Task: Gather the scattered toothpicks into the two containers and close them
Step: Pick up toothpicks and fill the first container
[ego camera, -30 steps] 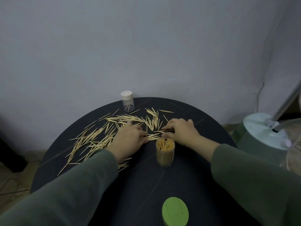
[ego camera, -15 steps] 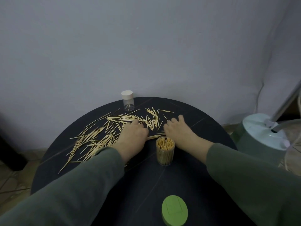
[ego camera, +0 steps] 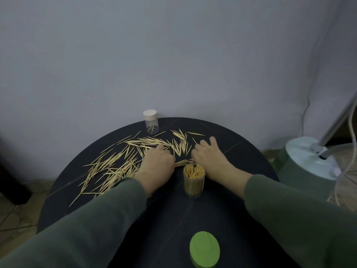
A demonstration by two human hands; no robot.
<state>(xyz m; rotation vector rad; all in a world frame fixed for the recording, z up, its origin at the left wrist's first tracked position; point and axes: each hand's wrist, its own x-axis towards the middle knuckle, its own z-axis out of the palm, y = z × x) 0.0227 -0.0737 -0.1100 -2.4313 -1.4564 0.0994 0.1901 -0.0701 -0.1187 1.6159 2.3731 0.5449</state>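
A plain pale wall stands behind a round dark table (ego camera: 222, 219), whose far edge meets the wall. A tiled floor shows beside the table on both sides.

Scattered toothpicks (ego camera: 112, 167) lie across the table surface, mostly to the left of the left hand (ego camera: 157, 165) and beyond both hands. A small bundle of toothpicks (ego camera: 183, 162) lies between the two hands, just beyond the open container (ego camera: 193, 179).

The left hand rests on the table with its back toward the camera and its fingers curled down onto the toothpicks; the bundle emerges at its right edge. Whether the fingers pinch the bundle cannot be determined. The right hand (ego camera: 210, 159) rests on the table with fingers loosely bent and partly spread, fingertips touching the surface near the bundle's other end. A firm hold on any toothpick cannot be confirmed.

The open container is a clear cylinder, upright, packed with toothpicks, and stands just in front of the gap between the hands, nearer the right wrist. The second container (ego camera: 151, 121) is a clear cylinder with a white cap fitted, upright at the far table edge beyond the left hand, holding only a few toothpicks. A green lid (ego camera: 204, 249) lies at the near table edge, between the forearms. Both sleeves are dark green.

A pale green appliance base (ego camera: 309, 161) with a cable stands on the floor to the right of the right hand.
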